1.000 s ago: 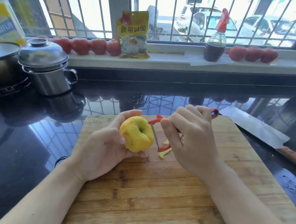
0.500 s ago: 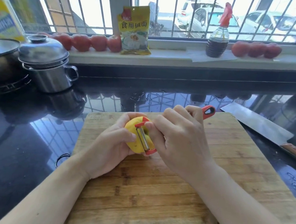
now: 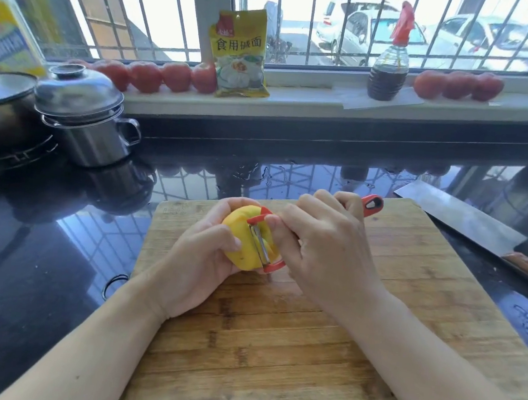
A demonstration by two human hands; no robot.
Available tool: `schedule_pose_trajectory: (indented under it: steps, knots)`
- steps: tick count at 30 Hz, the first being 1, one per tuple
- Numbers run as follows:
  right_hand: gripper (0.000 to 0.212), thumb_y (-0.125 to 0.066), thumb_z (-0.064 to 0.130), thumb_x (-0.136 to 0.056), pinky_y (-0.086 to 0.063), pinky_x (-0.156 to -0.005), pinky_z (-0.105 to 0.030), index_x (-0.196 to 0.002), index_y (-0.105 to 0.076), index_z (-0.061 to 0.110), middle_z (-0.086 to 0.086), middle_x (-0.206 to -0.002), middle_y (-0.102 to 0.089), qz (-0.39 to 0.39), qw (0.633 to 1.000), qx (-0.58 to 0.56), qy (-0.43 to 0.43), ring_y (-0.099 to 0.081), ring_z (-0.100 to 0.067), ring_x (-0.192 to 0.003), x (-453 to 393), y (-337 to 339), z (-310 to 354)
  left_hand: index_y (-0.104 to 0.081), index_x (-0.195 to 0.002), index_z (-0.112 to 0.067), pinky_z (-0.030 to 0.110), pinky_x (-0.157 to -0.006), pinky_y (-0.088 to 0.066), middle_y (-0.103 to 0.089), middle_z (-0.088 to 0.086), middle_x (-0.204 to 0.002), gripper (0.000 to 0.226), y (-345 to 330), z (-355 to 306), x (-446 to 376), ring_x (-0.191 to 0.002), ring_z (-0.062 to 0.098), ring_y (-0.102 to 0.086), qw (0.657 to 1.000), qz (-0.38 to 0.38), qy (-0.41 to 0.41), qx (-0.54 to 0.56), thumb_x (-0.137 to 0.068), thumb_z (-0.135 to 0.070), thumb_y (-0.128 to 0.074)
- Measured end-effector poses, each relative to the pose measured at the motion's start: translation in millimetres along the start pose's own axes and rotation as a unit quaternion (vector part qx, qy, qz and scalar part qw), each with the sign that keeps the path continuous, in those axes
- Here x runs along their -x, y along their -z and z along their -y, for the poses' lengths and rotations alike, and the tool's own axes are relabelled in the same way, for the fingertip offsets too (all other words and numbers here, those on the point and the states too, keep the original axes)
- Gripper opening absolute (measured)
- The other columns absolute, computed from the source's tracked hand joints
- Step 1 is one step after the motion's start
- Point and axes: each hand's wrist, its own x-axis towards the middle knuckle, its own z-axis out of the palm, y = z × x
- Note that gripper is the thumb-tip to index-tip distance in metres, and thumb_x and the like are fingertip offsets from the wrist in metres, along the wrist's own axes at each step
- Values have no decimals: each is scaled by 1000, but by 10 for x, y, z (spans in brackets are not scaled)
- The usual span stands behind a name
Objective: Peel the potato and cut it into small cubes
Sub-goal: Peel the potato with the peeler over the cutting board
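Barred window (image 3: pixel 307 18) (sunlit), black counter (image 3: pixel 22 256)

Rectangular wooden cutting board (image 3: pixel 289 349) on glossy black stone countertop (image 3: pixel 38 257). Broad steel cleaver (image 3: pixel 462 220) right of board. Lidded stainless-steel pot (image 3: pixel 85 122) rear left. Yellow printed packet (image 3: pixel 240 54) and dark-liquid plastic bottle (image 3: pixel 389 66) on windowsill behind.

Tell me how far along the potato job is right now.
Still peeling. The potato looks mostly bare and yellow, though its far side is hidden. The left hand holds it above the cutting board, while the right hand holds the red peeler with its blade against the potato. No cutting has begun: the cleaver lies untouched beside the board, and no cubes are visible.
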Motion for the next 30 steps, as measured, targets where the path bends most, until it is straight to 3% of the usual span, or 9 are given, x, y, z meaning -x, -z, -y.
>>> schedule_pose_trajectory:
  steps: [4,10,15,18,24,30]
  knots:
    - [41,-49,38,-104,-34,-80,-41,-69,-61,23,11,-65,-48,7,997,59,-43,-47,-18,-68,20,57,-288,-56,-129,-10,45,-73,-58,-61,21,-113,66,45,6,29,-100,43,-58,1000,4,-10,22,-63,-14,-62]
    - [41,-45,40,-104,-26,-79,-34,-65,-43,29,12,-62,-47,4,991,84,-104,-45,-15,-66,7,89,-370,-52,-122,-15,45,-70,-57,-60,24,-116,60,47,8,4,-101,44,-60,999,-20,-5,38,-64,-13,-62]
    - [45,-45,39,-105,-32,-77,-38,-62,-47,23,10,-61,-46,-10,995,49,-87,-45,-16,-64,1,77,-354,-49,-129,-14,39,-67,-57,-62,22,-117,48,-4,4,-14,-97,43,-63,999,-33,4,27,-82,-18,-55]
    - [45,-47,34,-106,-35,-78,-39,-65,-55,18,10,-64,-46,-30,999,-11,-36,-44,-16,-65,-9,77,-264,-52,-139,-11,33,-65,-53,-64,15,-115,51,-7,-2,-16,-89,31,-64,1000,-18,-1,-14,-93,-33,-56]
    - [40,-47,33,-106,-35,-79,-40,-71,-60,18,9,-68,-47,-38,999,-20,-13,-44,-16,-68,-35,56,-45,-49,-140,-13,33,-60,-41,-63,17,-106,57,-35,39,-13,-78,28,-54,998,-27,-28,-52,-97,-50,-48]
    - [43,-43,35,-107,-37,-77,-42,-69,-57,20,9,-67,-48,-23,998,18,-57,-45,-16,-67,-35,47,79,-46,-140,-19,31,-63,-46,-65,8,-96,62,-88,86,-2,-79,20,-55,994,-19,-33,-101,-90,-56,-54]
